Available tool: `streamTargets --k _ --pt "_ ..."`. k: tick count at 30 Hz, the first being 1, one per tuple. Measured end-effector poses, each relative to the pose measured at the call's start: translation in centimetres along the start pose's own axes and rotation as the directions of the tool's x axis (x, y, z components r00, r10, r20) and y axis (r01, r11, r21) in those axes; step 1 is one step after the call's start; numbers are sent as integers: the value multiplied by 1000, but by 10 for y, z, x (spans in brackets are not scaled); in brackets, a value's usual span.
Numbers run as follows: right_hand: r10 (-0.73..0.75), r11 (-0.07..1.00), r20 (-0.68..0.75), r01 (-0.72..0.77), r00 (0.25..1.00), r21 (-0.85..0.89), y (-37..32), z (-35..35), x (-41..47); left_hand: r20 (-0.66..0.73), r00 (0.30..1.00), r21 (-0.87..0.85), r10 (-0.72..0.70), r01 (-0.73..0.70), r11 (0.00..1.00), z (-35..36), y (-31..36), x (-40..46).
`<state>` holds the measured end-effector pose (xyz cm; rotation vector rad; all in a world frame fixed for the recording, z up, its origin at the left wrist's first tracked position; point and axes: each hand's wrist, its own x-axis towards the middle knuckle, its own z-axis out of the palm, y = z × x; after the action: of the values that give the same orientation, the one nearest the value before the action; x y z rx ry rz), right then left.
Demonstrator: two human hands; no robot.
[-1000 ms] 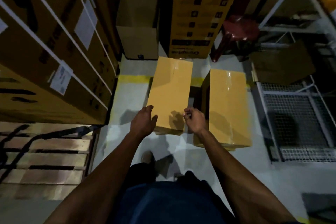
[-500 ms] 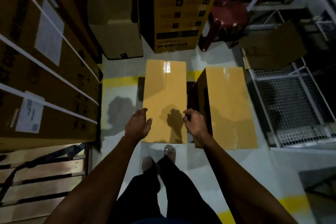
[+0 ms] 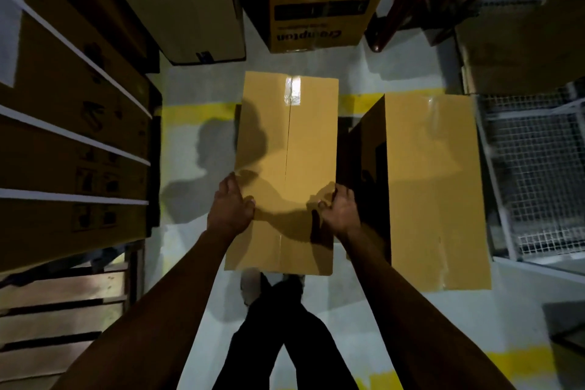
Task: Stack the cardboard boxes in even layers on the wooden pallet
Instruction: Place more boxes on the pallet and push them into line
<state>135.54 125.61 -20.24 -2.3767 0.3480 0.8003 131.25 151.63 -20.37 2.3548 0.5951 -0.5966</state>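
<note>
The cardboard box (image 3: 286, 174) now fills more of the view than a second ago, and its near edge covers the feet of the person, where before it lay on the floor further ahead. So it seems the box is lifted, or at least pulled up toward the body; this I judge and cannot see surely, because its underside is hidden. The left hand (image 3: 231, 209) is pressed on the left edge of the box with the thumb lying over the top face, and the right hand (image 3: 340, 210) has its fingers curled over the right edge. A second ago both hands only touched the near end; now they clamp the box between them, further along its sides. For the task this means the pick-up is done or nearly done, and the carrying to the pallet is the next part.

Just right of the held box, a second box (image 3: 433, 187) stands on the floor, apart from it by a dark gap. The wooden pallet (image 3: 63, 304) is to the left of the held box and nearer to the person; only some of its slats show, the rest is cut off by the frame edge. Strapped cartons (image 3: 69, 123) stand beside it, left of the held box. Whether these stand on the same pallet I cannot tell. The place is dim, so how far the fingers go under the box is not visible.
</note>
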Motion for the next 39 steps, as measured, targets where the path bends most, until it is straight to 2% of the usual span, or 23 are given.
streamTargets --k 4,8,11,13,20,27,34,37,39 --pt "44 992 -5 -43 999 119 3 17 31 45 991 -180 -130 136 974 15 -5 35" --pt "78 934 18 -79 997 349 2 23 53 65 985 -355 -160 172 919 23 -11 61" --pt "92 906 46 -103 995 411 2 20 54 94 980 -494 -175 199 846 21 -8 62" --pt "102 891 60 -118 993 439 0 16 47 121 973 -527 -198 232 818 16 -3 57" --pt "28 880 16 -33 999 474 -16 -15 4 74 967 -492 -245 250 834 -19 29 14" --pt "-74 878 -102 114 992 465 -41 -79 -53 -25 990 -433 -142 117 894 -83 79 -49" --pt "-100 863 -284 225 954 452 -63 -143 -113 -140 990 -348 -32 -19 937 -135 127 -117" --pt "-116 849 -338 270 934 455 -62 -162 -144 -197 979 -317 58 -120 941 -148 141 -145" --pt "-80 851 -363 253 928 460 -56 -169 -164 -227 969 -320 102 -173 931 -155 149 -163"
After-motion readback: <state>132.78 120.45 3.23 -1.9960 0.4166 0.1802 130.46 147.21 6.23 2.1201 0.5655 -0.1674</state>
